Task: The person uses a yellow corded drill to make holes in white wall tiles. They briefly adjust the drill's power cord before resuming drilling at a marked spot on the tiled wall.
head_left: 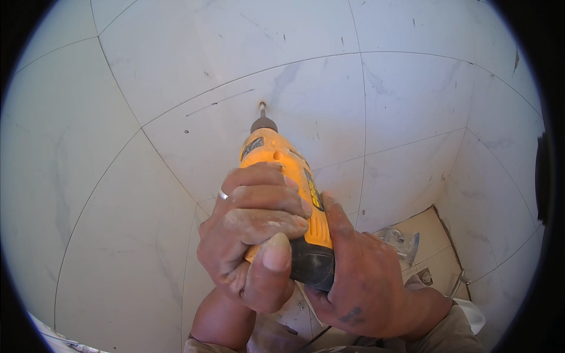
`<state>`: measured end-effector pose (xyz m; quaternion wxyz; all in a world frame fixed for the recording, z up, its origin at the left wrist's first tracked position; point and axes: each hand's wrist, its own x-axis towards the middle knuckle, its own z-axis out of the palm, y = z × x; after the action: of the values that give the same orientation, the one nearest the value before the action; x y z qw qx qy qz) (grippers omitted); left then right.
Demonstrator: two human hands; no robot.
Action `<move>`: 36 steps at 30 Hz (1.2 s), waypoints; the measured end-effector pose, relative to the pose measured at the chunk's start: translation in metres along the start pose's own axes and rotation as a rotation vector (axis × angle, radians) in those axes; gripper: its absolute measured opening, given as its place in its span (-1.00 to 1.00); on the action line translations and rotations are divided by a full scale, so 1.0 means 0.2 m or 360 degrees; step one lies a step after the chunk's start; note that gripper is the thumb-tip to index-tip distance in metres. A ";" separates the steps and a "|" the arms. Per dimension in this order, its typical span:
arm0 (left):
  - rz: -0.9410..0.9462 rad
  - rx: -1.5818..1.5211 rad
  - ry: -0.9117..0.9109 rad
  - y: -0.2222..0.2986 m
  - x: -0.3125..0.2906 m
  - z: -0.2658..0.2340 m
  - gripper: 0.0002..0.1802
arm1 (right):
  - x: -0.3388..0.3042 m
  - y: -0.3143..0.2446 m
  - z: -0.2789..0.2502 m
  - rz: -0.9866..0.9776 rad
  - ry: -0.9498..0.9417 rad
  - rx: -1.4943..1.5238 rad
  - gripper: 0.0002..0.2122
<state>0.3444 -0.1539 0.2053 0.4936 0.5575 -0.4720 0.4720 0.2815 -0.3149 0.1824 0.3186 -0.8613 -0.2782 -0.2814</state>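
A yellow and black power drill (pixel 281 154) points away from me at a tiled wall (pixel 318 112). Its bit (pixel 262 110) meets a tile at a small hole with a brownish rim. My left hand (pixel 256 229), dusty and with a ring on one finger, is wrapped around the drill's body from the left. Behind it, my right hand (pixel 368 276) grips the rear of the drill; its fingers are mostly hidden by the tool. To the left of the bit, a pencil line (pixel 220 102) and a dark round hole (pixel 186 132) show on the wall.
White marble-patterned tiles cover the walls, which meet in a corner at the right. On the floor at lower right lie a clear plastic bag (pixel 406 244) and a metal fitting (pixel 458 282). A white rounded object (pixel 472 315) shows beside my right forearm. A dark cord (pixel 318 336) runs below the drill.
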 end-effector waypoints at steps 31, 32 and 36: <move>0.0006 0.0017 0.0011 -0.02 0.00 0.00 -0.69 | 0.01 0.01 0.00 0.0000 0.0003 0.0028 -0.07; 0.0007 0.0018 0.0010 -0.02 0.00 0.01 -0.69 | 0.01 0.02 0.00 -0.0008 0.0006 0.0025 -0.07; 0.0011 0.0021 0.0013 -0.02 0.00 0.01 -0.69 | 0.01 0.02 0.00 -0.0022 0.0016 0.0002 -0.05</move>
<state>0.3484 -0.1559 0.2049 0.4901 0.5572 -0.4688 0.4791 0.2843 -0.3170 0.1825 0.3187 -0.8578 -0.2825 -0.2879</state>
